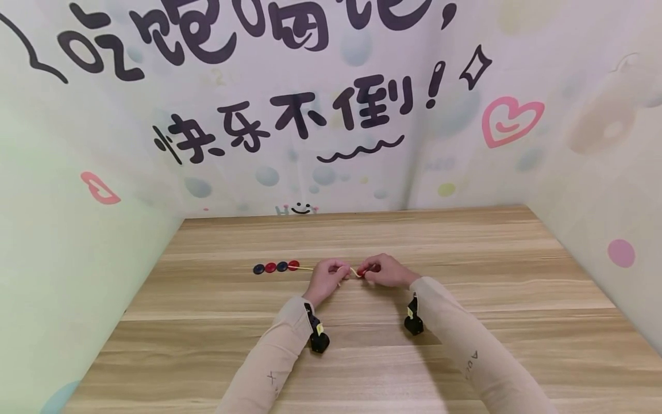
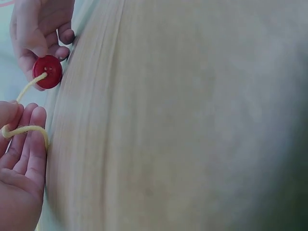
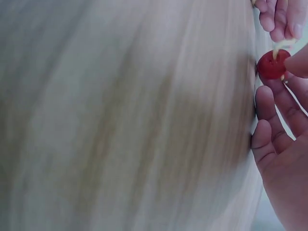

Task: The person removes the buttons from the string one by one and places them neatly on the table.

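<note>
Four buttons [image 1: 276, 267] are sitting strung (two dark, two red); my right hand [image 1: 385, 271] is pinching a fifth red button [image 2: 47, 71] while my left hand [image 1: 327, 277] is pinching the yellow cord [image 2: 26, 129] at its hole

Tabletop [image 1: 465, 345] bare at 3 and 6 o'clock; button row [image 1: 276, 267] obstructs at 9; walls [image 1: 77, 259] close at 12.

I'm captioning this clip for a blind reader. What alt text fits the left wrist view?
A right hand pinches a red button while a yellow cord enters a hole in it. The left hand below holds a loop of the cord in its curled fingers. A blurred wooden table fills the rest.
</note>
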A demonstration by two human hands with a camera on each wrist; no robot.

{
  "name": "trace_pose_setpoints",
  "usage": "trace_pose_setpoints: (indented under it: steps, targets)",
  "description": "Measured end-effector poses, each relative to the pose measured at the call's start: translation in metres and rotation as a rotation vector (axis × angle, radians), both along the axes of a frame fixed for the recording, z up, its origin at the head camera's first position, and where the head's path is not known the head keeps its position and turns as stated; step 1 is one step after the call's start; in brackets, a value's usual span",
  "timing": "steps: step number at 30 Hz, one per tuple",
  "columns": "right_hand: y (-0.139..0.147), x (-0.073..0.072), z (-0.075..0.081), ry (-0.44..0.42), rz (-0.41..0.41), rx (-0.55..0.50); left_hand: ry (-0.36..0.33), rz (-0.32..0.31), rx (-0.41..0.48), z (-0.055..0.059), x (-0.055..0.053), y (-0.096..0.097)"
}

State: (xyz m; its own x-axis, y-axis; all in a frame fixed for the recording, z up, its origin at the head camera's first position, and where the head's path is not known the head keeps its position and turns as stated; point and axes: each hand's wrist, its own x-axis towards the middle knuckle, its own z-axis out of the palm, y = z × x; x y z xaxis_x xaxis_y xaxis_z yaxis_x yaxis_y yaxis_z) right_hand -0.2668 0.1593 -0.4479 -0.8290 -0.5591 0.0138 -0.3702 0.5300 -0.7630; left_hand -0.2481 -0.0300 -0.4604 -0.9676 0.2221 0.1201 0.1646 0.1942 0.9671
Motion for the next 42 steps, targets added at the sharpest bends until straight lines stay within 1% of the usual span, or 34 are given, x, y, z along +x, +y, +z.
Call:
trace_pose_setpoints:
  steps: [3,6,14,15,16,18,22,23,26,28,33,37,40,42]
  targets:
    - [-0.001,0.001,-0.001,-0.024,-0.021,0.007,-0.002,0.009,-0.02,-0.001,0.0,0.0]
    - [-0.001,0.002,-0.001,-0.028,-0.027,-0.011,-0.01,0.027,-0.043,-0.002,0.0,0.001]
    - [-0.006,0.005,-0.002,-0.051,-0.01,-0.078,-0.012,0.03,-0.013,-0.002,0.003,0.003]
    - [-0.007,0.005,-0.002,-0.05,-0.003,-0.082,-0.019,0.033,-0.007,-0.002,0.003,0.003]
    - [-0.008,0.005,-0.002,-0.048,0.003,-0.085,-0.02,0.032,-0.004,0.001,0.006,0.003]
    - [-0.009,0.005,-0.003,-0.035,0.012,-0.088,-0.024,0.034,0.008,0.001,0.005,0.003]
    - [-0.013,0.007,0.0,-0.011,0.034,-0.101,-0.013,0.049,-0.001,0.0,0.003,0.004]
    - [-0.014,0.008,0.0,-0.004,0.037,-0.098,-0.013,0.056,-0.004,-0.003,0.001,0.004]
    - [-0.016,0.009,0.001,0.023,0.04,-0.085,-0.01,0.067,-0.016,-0.002,0.001,0.004]
    - [-0.017,0.009,0.001,0.045,0.031,-0.068,-0.025,0.072,-0.008,-0.001,0.002,0.005]
    - [-0.017,0.007,0.001,0.067,-0.012,-0.029,-0.059,0.072,0.046,0.002,0.003,0.003]
    - [-0.014,0.006,0.001,0.087,-0.044,0.013,-0.064,0.064,0.076,0.002,0.002,0.0]
    - [-0.011,0.006,0.001,0.094,-0.059,0.034,-0.05,0.063,0.061,0.002,0.001,-0.002]
    - [-0.011,0.006,0.001,0.085,-0.073,0.038,-0.047,0.081,0.029,0.002,0.001,-0.003]
